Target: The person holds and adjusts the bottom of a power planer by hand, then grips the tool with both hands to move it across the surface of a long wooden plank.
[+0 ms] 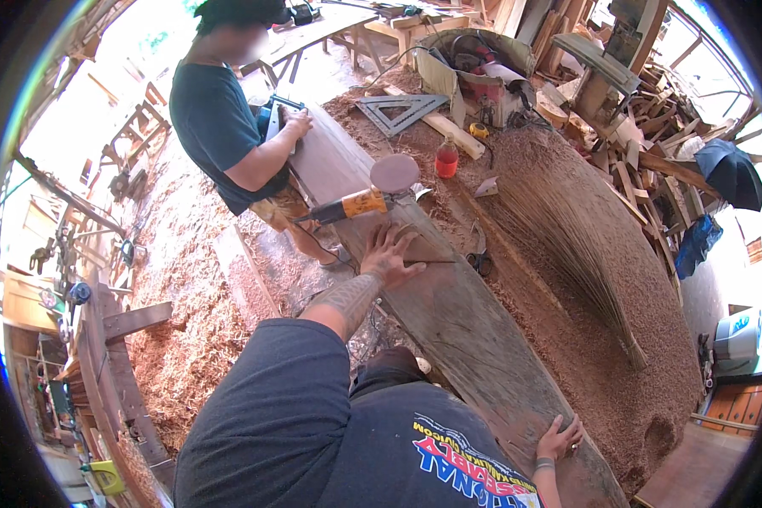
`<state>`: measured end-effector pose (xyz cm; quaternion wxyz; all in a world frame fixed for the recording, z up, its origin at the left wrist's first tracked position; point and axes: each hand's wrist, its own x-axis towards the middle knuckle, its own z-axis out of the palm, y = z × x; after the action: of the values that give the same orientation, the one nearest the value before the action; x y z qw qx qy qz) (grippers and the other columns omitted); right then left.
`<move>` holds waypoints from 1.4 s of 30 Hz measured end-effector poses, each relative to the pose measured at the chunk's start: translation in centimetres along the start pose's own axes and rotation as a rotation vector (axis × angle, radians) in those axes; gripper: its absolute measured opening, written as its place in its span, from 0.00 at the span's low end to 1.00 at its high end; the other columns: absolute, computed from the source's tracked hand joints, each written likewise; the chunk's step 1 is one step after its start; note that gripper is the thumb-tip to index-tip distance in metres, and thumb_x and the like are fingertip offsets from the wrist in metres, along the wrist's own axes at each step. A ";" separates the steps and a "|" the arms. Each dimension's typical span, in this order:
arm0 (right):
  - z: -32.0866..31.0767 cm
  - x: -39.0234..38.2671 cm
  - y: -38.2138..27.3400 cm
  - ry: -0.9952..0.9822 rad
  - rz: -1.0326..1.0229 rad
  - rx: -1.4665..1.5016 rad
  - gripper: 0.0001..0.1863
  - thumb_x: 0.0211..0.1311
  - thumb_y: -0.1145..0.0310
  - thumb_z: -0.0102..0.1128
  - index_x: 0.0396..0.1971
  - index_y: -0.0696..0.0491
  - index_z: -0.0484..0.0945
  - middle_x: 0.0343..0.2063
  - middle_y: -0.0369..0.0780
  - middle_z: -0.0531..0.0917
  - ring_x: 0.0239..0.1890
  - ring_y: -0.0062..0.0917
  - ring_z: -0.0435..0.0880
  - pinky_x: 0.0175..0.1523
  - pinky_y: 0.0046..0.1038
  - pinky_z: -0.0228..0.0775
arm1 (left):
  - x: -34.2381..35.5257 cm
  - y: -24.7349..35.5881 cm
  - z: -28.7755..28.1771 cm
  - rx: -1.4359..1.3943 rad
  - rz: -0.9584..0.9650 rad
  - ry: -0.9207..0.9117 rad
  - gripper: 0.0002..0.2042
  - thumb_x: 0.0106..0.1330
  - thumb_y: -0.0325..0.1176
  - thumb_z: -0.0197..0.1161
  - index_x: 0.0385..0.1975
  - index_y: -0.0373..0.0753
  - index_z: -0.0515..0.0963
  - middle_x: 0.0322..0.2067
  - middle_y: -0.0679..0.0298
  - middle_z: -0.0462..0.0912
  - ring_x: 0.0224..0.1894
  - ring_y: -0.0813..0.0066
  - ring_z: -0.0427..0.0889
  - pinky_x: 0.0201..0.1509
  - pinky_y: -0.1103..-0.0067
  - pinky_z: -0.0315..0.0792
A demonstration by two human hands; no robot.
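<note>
A long grey-brown wooden plank (474, 330) runs diagonally from the far left toward the near right. My left hand (388, 256) lies flat on it with fingers spread, just beside a dark line across the wood. At the plank's near end, my right hand (560, 444) rests palm down, fingers extended, near its right edge. Neither hand holds anything. Just beyond my left hand, a yellow-and-black power sander (356, 206) lies on the plank, its round pad (394, 173) turned upward. Farther along, the plank's surface (334, 152) looks paler.
A co-worker (216, 127) stands at the far left, holding a teal power tool (277, 114) over the plank. Right of the plank are a red container (446, 159), a stick broom (576, 262), a triangular square (398, 112) and a wood pile (652, 161). Shavings (186, 347) cover the ground.
</note>
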<state>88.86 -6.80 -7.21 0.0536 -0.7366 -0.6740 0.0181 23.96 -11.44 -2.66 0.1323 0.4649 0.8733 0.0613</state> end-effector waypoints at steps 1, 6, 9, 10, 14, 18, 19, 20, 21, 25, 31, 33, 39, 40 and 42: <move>0.0 0.0 0.0 -0.006 -0.001 0.006 0.33 0.77 0.45 0.57 0.73 0.49 0.69 0.72 0.51 0.68 0.76 0.48 0.59 0.81 0.51 0.46 | 0.0 0.0 0.0 -0.007 0.000 -0.002 0.46 0.65 0.73 0.59 0.81 0.60 0.56 0.82 0.52 0.49 0.84 0.40 0.41 0.86 0.48 0.34; 0.0 -0.1 -0.1 0.003 0.008 0.012 0.33 0.77 0.46 0.58 0.73 0.49 0.69 0.71 0.51 0.69 0.76 0.49 0.60 0.80 0.52 0.47 | -0.4 0.5 -0.7 -0.021 -0.021 -0.022 0.45 0.66 0.71 0.58 0.80 0.56 0.59 0.82 0.53 0.51 0.85 0.48 0.40 0.87 0.53 0.30; 0.3 -0.1 0.1 0.034 -0.022 0.038 0.33 0.77 0.47 0.58 0.73 0.50 0.69 0.70 0.50 0.70 0.74 0.50 0.61 0.79 0.53 0.49 | 0.1 -0.2 0.1 -0.016 0.008 0.003 0.47 0.64 0.74 0.59 0.81 0.60 0.57 0.82 0.51 0.49 0.84 0.41 0.41 0.86 0.48 0.34; 0.3 -0.1 0.2 0.039 -0.024 0.034 0.33 0.77 0.47 0.58 0.72 0.50 0.69 0.70 0.50 0.70 0.74 0.50 0.61 0.78 0.53 0.50 | 0.1 -0.1 0.1 -0.022 0.009 -0.006 0.47 0.64 0.74 0.59 0.81 0.60 0.57 0.82 0.51 0.49 0.84 0.41 0.41 0.86 0.48 0.34; -0.4 -0.1 -0.4 -0.034 0.021 0.007 0.33 0.78 0.45 0.56 0.74 0.49 0.68 0.72 0.51 0.68 0.76 0.49 0.60 0.80 0.50 0.49 | 0.0 -0.4 0.3 -0.017 0.022 0.002 0.47 0.64 0.74 0.59 0.81 0.59 0.57 0.82 0.52 0.49 0.85 0.42 0.41 0.86 0.48 0.33; -0.3 -0.2 -0.3 0.019 0.000 0.030 0.33 0.77 0.47 0.58 0.73 0.50 0.68 0.69 0.51 0.70 0.74 0.50 0.61 0.78 0.53 0.51 | 0.1 -0.1 0.1 -0.003 0.018 0.004 0.47 0.65 0.74 0.58 0.81 0.59 0.57 0.82 0.52 0.50 0.84 0.42 0.40 0.86 0.48 0.33; -0.1 -0.2 -0.3 0.022 -0.009 0.027 0.33 0.77 0.46 0.57 0.73 0.50 0.68 0.70 0.51 0.70 0.74 0.50 0.61 0.78 0.53 0.51 | 0.0 0.0 0.0 -0.003 0.012 -0.006 0.47 0.64 0.74 0.58 0.81 0.59 0.57 0.82 0.52 0.49 0.84 0.42 0.40 0.86 0.48 0.32; 0.0 -0.1 -0.2 0.025 -0.018 0.025 0.33 0.77 0.46 0.57 0.73 0.50 0.68 0.70 0.51 0.70 0.74 0.50 0.61 0.78 0.53 0.50 | 0.0 0.0 -0.1 -0.002 0.006 -0.016 0.47 0.64 0.74 0.58 0.81 0.58 0.57 0.82 0.52 0.49 0.84 0.41 0.40 0.86 0.48 0.32; 0.0 -0.1 -0.2 0.027 -0.018 0.024 0.33 0.77 0.46 0.57 0.73 0.50 0.68 0.70 0.51 0.70 0.74 0.50 0.61 0.78 0.53 0.50 | 0.0 -0.1 -0.1 -0.004 0.006 -0.015 0.47 0.64 0.74 0.58 0.81 0.58 0.57 0.82 0.52 0.49 0.84 0.41 0.40 0.86 0.48 0.32; -0.1 -0.1 -0.1 0.015 -0.004 0.028 0.33 0.77 0.46 0.57 0.73 0.49 0.68 0.70 0.51 0.70 0.74 0.51 0.61 0.78 0.53 0.50 | 0.0 -0.1 -0.1 -0.015 0.021 -0.007 0.47 0.64 0.75 0.58 0.81 0.58 0.57 0.82 0.52 0.49 0.84 0.41 0.40 0.86 0.48 0.31; 0.1 -0.1 0.1 0.021 -0.019 0.034 0.33 0.78 0.47 0.57 0.73 0.50 0.68 0.70 0.51 0.69 0.74 0.51 0.61 0.78 0.54 0.49 | 0.1 -0.1 0.3 0.000 0.016 0.006 0.47 0.64 0.75 0.58 0.81 0.58 0.57 0.82 0.51 0.50 0.84 0.42 0.41 0.86 0.49 0.31; 0.2 -0.1 0.1 0.024 -0.028 0.044 0.33 0.78 0.47 0.57 0.73 0.50 0.68 0.70 0.51 0.69 0.74 0.51 0.61 0.78 0.54 0.49 | 0.2 -0.2 0.3 0.005 0.015 0.003 0.47 0.64 0.75 0.58 0.81 0.58 0.57 0.82 0.51 0.50 0.84 0.42 0.41 0.86 0.50 0.31; 0.1 0.0 0.2 0.018 -0.027 0.031 0.33 0.78 0.47 0.56 0.73 0.51 0.67 0.70 0.52 0.69 0.74 0.51 0.62 0.78 0.54 0.49 | 0.2 -0.1 0.2 0.017 0.016 0.006 0.47 0.64 0.74 0.58 0.81 0.58 0.57 0.82 0.52 0.50 0.85 0.44 0.41 0.86 0.50 0.32; 0.0 0.0 0.1 -0.005 -0.008 0.019 0.33 0.78 0.46 0.56 0.74 0.50 0.68 0.71 0.51 0.68 0.75 0.50 0.61 0.79 0.52 0.50 | 0.1 0.0 0.0 0.010 0.013 0.001 0.46 0.65 0.73 0.59 0.80 0.58 0.58 0.82 0.53 0.49 0.85 0.43 0.40 0.86 0.51 0.31; 0.0 0.1 0.1 -0.028 0.011 0.008 0.34 0.78 0.45 0.55 0.74 0.49 0.68 0.72 0.51 0.67 0.76 0.49 0.61 0.80 0.50 0.50 | 0.0 0.0 -0.1 0.003 0.010 -0.004 0.45 0.66 0.71 0.59 0.80 0.57 0.59 0.83 0.54 0.49 0.85 0.43 0.39 0.87 0.51 0.31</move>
<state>88.95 -6.75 -7.24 0.0471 -0.7397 -0.6705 0.0313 23.93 -11.43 -2.57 0.1331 0.4695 0.8708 0.0600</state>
